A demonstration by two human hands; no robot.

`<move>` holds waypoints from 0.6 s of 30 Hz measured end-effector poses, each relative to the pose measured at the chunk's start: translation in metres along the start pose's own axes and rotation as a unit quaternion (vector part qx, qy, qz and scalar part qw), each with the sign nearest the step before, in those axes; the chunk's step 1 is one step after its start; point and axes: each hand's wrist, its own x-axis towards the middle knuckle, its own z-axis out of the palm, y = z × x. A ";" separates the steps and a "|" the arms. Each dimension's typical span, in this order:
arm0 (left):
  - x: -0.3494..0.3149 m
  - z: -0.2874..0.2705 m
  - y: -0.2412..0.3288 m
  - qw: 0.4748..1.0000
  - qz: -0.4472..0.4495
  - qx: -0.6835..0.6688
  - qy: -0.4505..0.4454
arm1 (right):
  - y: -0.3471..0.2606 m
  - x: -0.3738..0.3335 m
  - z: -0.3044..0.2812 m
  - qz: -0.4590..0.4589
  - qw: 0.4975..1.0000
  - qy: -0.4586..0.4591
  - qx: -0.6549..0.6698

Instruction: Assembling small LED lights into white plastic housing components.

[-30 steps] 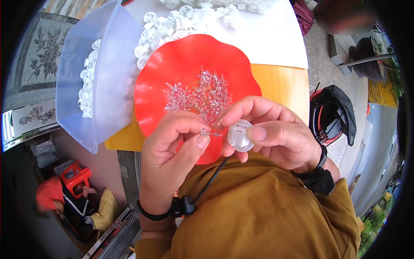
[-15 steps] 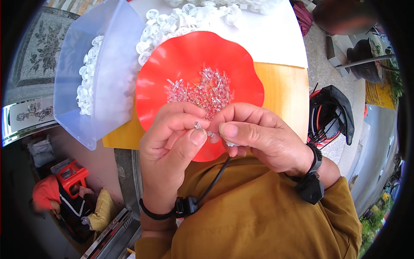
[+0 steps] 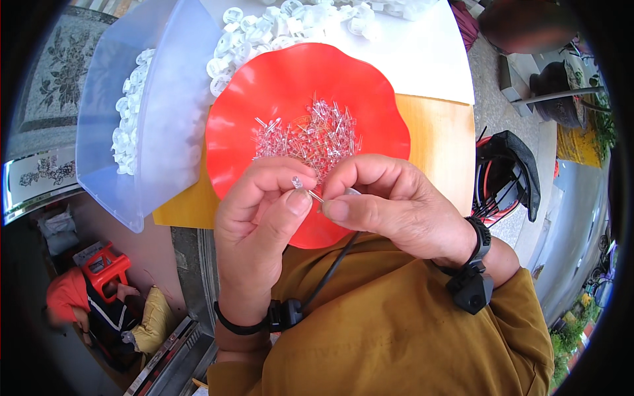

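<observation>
Over the near part of a red wavy-edged bowl (image 3: 376,99), both hands meet. My left hand (image 3: 254,221) pinches a small clear LED (image 3: 296,181) between thumb and forefinger; its thin metal legs point toward the other hand. The thumb and forefinger of my right hand (image 3: 403,204) close near the ends of those legs. A bit of a whitish piece (image 3: 352,191) shows behind the right thumb, mostly hidden by the fingers. Heaped in the bowl lie many loose clear LEDs (image 3: 310,138) with thin legs.
Beyond the bowl, small white plastic parts (image 3: 254,36) are piled on a white sheet (image 3: 429,59) on the wooden table (image 3: 436,132). A translucent bluish bin (image 3: 175,112) with more white parts stands left. A person sits low at left beside a red stool (image 3: 107,267).
The LED has turned in my left fingers, its legs now reaching toward the right hand. My right hand has rotated slightly, and the white piece under it is now mostly hidden.
</observation>
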 end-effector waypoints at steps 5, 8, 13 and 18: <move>-0.001 0.007 -0.001 0.979 0.019 0.154 0.131 | -0.006 0.000 -0.001 0.025 0.999 0.010 0.026; -0.007 0.002 0.002 0.932 0.138 0.319 0.101 | -0.007 0.000 -0.001 0.042 0.998 0.026 0.023; -0.004 0.005 0.004 0.832 0.305 0.461 -0.041 | -0.008 -0.002 -0.002 0.050 0.997 0.007 0.052; -0.004 0.006 0.003 0.824 0.303 0.478 -0.030 | -0.006 -0.005 -0.001 0.010 0.998 -0.002 0.056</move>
